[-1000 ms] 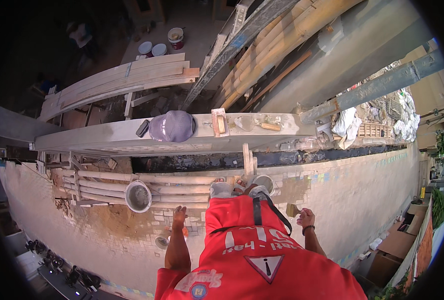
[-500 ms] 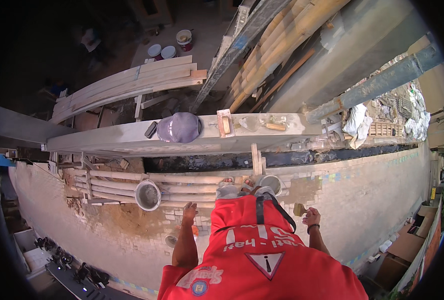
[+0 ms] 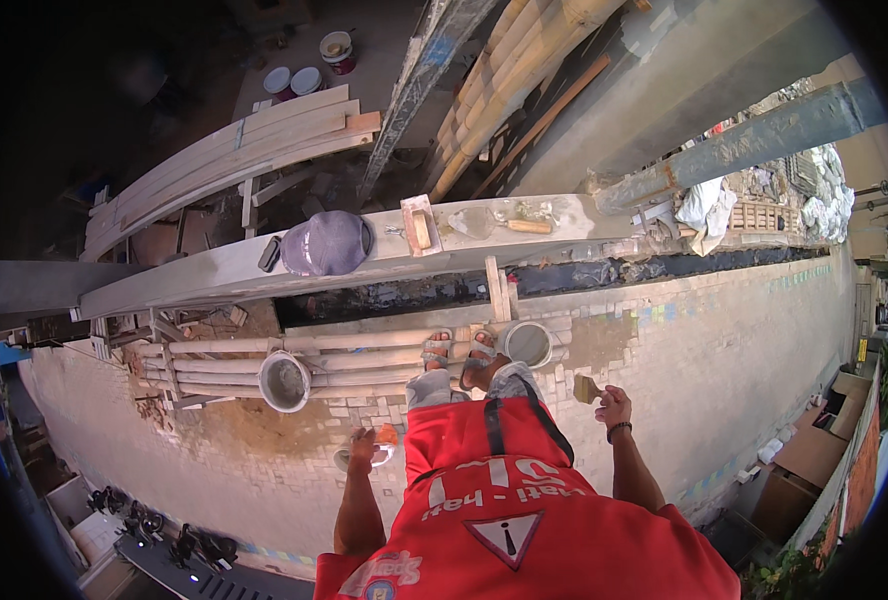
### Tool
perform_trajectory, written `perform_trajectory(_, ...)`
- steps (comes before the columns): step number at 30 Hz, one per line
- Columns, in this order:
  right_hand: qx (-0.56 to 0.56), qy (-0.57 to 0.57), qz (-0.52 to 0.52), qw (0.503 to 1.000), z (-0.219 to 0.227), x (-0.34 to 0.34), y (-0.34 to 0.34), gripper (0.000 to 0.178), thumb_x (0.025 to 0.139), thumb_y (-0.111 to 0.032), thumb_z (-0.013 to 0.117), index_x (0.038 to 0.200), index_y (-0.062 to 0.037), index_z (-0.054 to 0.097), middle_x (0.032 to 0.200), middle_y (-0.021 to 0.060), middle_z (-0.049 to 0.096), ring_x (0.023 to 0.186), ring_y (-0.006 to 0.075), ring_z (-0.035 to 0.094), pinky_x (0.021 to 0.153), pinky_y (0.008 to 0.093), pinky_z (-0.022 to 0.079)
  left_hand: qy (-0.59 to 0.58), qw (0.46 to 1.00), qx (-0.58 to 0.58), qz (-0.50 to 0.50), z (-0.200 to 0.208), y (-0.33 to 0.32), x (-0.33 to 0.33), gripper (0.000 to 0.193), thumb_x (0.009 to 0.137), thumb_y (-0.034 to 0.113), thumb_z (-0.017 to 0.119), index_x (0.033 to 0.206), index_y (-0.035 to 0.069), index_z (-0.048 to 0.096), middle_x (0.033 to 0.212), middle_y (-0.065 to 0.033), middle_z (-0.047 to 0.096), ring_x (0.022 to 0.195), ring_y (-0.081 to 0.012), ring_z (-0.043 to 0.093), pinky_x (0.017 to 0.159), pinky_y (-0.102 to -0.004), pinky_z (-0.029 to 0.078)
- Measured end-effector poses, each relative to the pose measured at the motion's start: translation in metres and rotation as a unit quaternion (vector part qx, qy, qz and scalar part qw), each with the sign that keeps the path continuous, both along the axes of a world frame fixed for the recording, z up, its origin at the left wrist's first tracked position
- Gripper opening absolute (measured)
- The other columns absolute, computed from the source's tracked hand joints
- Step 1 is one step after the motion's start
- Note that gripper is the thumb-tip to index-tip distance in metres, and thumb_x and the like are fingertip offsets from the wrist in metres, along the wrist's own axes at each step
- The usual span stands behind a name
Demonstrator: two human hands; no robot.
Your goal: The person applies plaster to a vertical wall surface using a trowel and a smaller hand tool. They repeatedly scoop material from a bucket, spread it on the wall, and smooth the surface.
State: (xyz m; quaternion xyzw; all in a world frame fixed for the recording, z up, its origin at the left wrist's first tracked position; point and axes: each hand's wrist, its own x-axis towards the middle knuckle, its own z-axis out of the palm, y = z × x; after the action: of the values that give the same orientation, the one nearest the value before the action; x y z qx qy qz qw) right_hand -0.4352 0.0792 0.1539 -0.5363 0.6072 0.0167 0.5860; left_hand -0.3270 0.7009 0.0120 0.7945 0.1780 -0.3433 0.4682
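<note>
Right hand (image 3: pixel 615 405) clamped on brush (image 3: pixel 587 390); room between it and ledge (image 3: pixel 575 222) edge. Left hand (image 3: pixel 362 446): cannot tell grip. Bucket (image 3: pixel 548 346) just beside right foot (image 3: pixel 481 346).

The grey wall top (image 3: pixel 189 272) carried, left to right, a small dark object (image 3: pixel 269 254), a purple-grey cap (image 3: pixel 326 244), a plastering float (image 3: pixel 421 226) lying handle upward, and a wooden-handled trowel (image 3: pixel 519 226). Below it, the light bamboo poles (image 3: pixel 364 357) bore two sandalled feet (image 3: pixel 437 350); a bucket (image 3: pixel 285 382) stood on or against them, its base hidden. On the paved ground (image 3: pixel 684 400) stood a partly hidden container (image 3: pixel 342 459)
</note>
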Motion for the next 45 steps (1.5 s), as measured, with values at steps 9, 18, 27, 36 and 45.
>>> perform_trajectory(9, -0.038, 0.048, 0.028, 0.998, 0.023, -0.016, -0.02, 0.027, 0.087, -0.011, 0.059, 0.112, -0.0024, 0.053, 0.074, 0.0057, 0.055, 0.045, 0.0125, 0.053, 0.039, 0.0262, 0.045, 0.031, 0.992, -0.095, 0.071, 0.047, -0.066, 0.055, 0.041, 0.085, 0.011, 0.059, 0.124, -0.001, 0.052, 0.127, -0.0146, 0.048, 0.093, -0.0232, 0.062, 0.079, -0.0341, 0.052)
perform_trajectory(18, -0.055, 0.137, 0.12, 0.982, 0.042, -0.007, -0.011, 0.029, 0.087, -0.02, 0.064, 0.11, -0.005, 0.055, 0.074, 0.0018, 0.057, 0.05, 0.0106, 0.057, 0.044, 0.0253, 0.049, 0.068, 0.985, -0.059, 0.144, 0.062, -0.105, 0.086, 0.045, 0.09, 0.014, 0.056, 0.13, -0.003, 0.046, 0.103, -0.0065, 0.059, 0.085, -0.0125, 0.055, 0.076, -0.0259, 0.045)
perform_trajectory(27, -0.019, 0.182, 0.197, 0.963, 0.008, 0.036, 0.024, 0.033, 0.085, -0.025, 0.065, 0.109, -0.0033, 0.06, 0.081, 0.0056, 0.066, 0.061, 0.0119, 0.063, 0.054, 0.0245, 0.052, -0.076, 0.995, -0.022, -0.067, -0.033, -0.16, 0.085, 0.037, 0.09, 0.007, 0.054, 0.123, -0.008, 0.047, 0.092, -0.0061, 0.059, 0.084, -0.0118, 0.054, 0.078, -0.023, 0.045)
perform_trajectory(36, 0.004, 0.234, 0.2, 0.952, -0.035, 0.038, 0.041, 0.028, 0.087, -0.02, 0.064, 0.108, -0.0024, 0.058, 0.083, 0.003, 0.065, 0.067, 0.0084, 0.062, 0.058, 0.0233, 0.052, 0.095, 0.979, -0.131, -0.126, -0.141, -0.276, 0.049, 0.043, 0.089, 0.012, 0.055, 0.128, -0.005, 0.047, 0.102, -0.0106, 0.064, 0.089, -0.0182, 0.061, 0.081, -0.0294, 0.047)
perform_trajectory(45, -0.289, 0.059, 0.337, 0.894, 0.005, 0.224, -0.061, 0.025, 0.089, -0.013, 0.063, 0.106, 0.0049, 0.059, 0.093, 0.0088, 0.059, 0.077, 0.0133, 0.06, 0.07, 0.0259, 0.05, 0.297, 0.942, -0.082, -0.13, -0.187, -0.319, 0.013, 0.056, 0.088, 0.03, 0.057, 0.132, -0.003, 0.045, 0.106, -0.016, 0.064, 0.095, -0.0216, 0.061, 0.084, -0.0312, 0.046)
